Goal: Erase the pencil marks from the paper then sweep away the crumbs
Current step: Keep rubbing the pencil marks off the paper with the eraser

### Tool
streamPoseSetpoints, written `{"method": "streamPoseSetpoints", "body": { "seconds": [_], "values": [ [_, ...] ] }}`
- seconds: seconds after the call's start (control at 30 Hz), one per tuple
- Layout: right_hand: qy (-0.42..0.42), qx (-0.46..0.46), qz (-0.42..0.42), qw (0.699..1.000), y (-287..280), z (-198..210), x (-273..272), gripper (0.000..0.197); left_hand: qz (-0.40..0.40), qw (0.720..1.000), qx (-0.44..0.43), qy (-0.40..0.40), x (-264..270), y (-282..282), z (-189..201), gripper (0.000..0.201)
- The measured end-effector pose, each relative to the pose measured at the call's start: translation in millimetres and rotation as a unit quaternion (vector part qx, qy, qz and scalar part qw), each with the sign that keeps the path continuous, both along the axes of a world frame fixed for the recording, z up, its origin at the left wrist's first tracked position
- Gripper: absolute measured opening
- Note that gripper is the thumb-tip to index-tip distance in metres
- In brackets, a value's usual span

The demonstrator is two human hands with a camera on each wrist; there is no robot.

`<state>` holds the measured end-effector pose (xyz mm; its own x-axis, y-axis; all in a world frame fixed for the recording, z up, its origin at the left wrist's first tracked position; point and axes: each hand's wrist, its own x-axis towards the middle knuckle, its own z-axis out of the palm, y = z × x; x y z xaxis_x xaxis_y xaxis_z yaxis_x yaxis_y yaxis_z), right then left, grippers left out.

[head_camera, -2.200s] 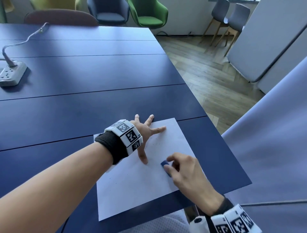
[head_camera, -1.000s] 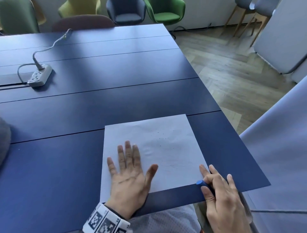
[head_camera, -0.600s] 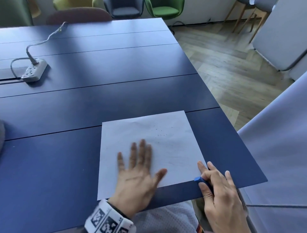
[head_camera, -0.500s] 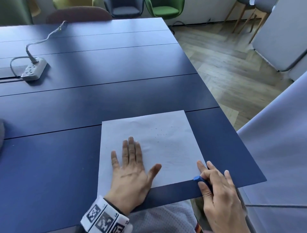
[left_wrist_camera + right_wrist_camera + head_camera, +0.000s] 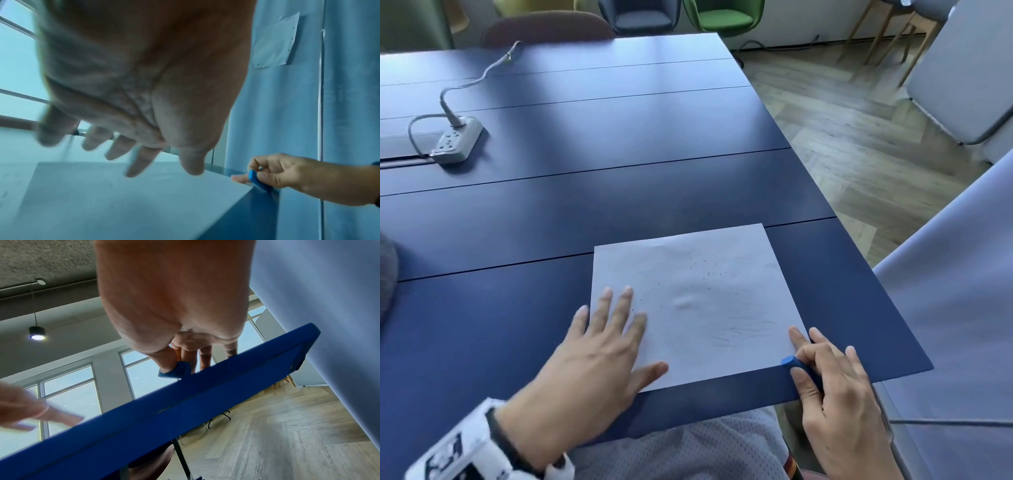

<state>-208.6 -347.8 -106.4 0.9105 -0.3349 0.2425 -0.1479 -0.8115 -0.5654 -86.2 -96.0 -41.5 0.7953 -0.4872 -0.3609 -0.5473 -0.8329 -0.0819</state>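
A white sheet of paper lies near the front right corner of the dark blue table. Faint pencil marks show in its near right part, and small dark crumbs dot its far half. My left hand is spread flat with straight fingers over the paper's near left corner; it looks blurred. My right hand pinches a blue eraser between thumb and fingers at the paper's near right corner, its forefinger lying on the paper's edge. The eraser shows in both wrist views.
A grey power strip with its cable lies at the far left of the table. The table's right edge drops to a wooden floor. A pale fabric screen stands close on the right. Chairs line the far side.
My right hand stopped rubbing in the paper's middle and drew back with the eraser to the near right corner. My left hand slid across the near part of the paper, ending at its left corner.
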Motion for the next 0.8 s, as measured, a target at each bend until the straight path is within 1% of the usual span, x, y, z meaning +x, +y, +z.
{"method": "streamPoseSetpoints", "body": {
  "seconds": [0.03, 0.07, 0.1, 0.13, 0.17, 0.23, 0.3, 0.37, 0.4, 0.47, 0.53, 0.57, 0.7, 0.8],
  "values": [
    [0.007, 0.003, 0.0, 1.0, 0.6, 2.0, 0.4, 0.015, -0.031, 0.998, -0.006, 0.053, 10.8, -7.0, 14.5, 0.099],
    [0.015, 0.007, -0.001, 1.0, 1.0, 3.9, 0.9, 0.014, -0.063, 0.994, -0.034, 0.078, 22.8, -13.5, 24.5, 0.09],
    [0.023, 0.012, -0.003, 1.0, 1.5, 5.6, 1.0, 0.013, -0.088, 0.99, -0.058, 0.096, 36.1, -22.0, 29.7, 0.077],
    [0.031, 0.017, -0.004, 0.999, 1.9, 7.3, 1.3, 0.013, -0.113, 0.985, -0.072, 0.107, 49.6, -33.6, 32.5, 0.071],
    [0.037, 0.021, -0.004, 0.999, 2.0, 8.2, 1.2, 0.014, -0.14, 0.98, -0.089, 0.109, 62.6, -46.1, 30.4, 0.072],
    [0.051, 0.026, -0.005, 0.998, 3.1, 11.0, 1.1, 0.019, -0.177, 0.972, -0.09, 0.127, 82.3, -70.7, 21.1, 0.082],
    [0.058, 0.029, -0.022, 0.998, 7.1, 15.1, 2.1, 0.023, -0.194, 0.968, -0.03, 0.156, 94.7, -91.1, 11.9, 0.1],
    [0.035, 0.022, -0.059, 0.997, 12.0, 22.1, 6.1, 0.017, -0.205, 0.964, 0.035, 0.168, 100.8, -104.2, 5.8, 0.116],
    [0.022, 0.023, -0.072, 0.997, 14.5, 27.4, 9.4, 0.014, -0.209, 0.962, 0.053, 0.168, 102.0, -106.8, 3.7, 0.121],
    [0.021, 0.055, -0.084, 0.995, 17.9, 37.1, 17.6, 0.014, -0.217, 0.961, 0.061, 0.161, 102.9, -109.0, 3.0, 0.124],
    [0.052, 0.095, -0.086, 0.99, 19.6, 46.3, 29.2, 0.01, -0.227, 0.96, 0.061, 0.152, 103.2, -107.9, 3.7, 0.125],
    [0.066, 0.101, -0.085, 0.989, 19.1, 50.5, 36.2, 0.008, -0.231, 0.96, 0.061, 0.144, 103.5, -107.6, 4.0, 0.128],
    [0.086, 0.08, -0.068, 0.991, 13.0, 59.4, 65.8, 0.011, -0.23, 0.965, 0.054, 0.118, 103.3, -104.5, 4.5, 0.14],
    [0.127, 0.049, -0.028, 0.99, 6.1, 59.2, 83.5, 0.016, -0.228, 0.965, 0.052, 0.117, 102.0, -99.9, 3.9, 0.14]
  ]
}}
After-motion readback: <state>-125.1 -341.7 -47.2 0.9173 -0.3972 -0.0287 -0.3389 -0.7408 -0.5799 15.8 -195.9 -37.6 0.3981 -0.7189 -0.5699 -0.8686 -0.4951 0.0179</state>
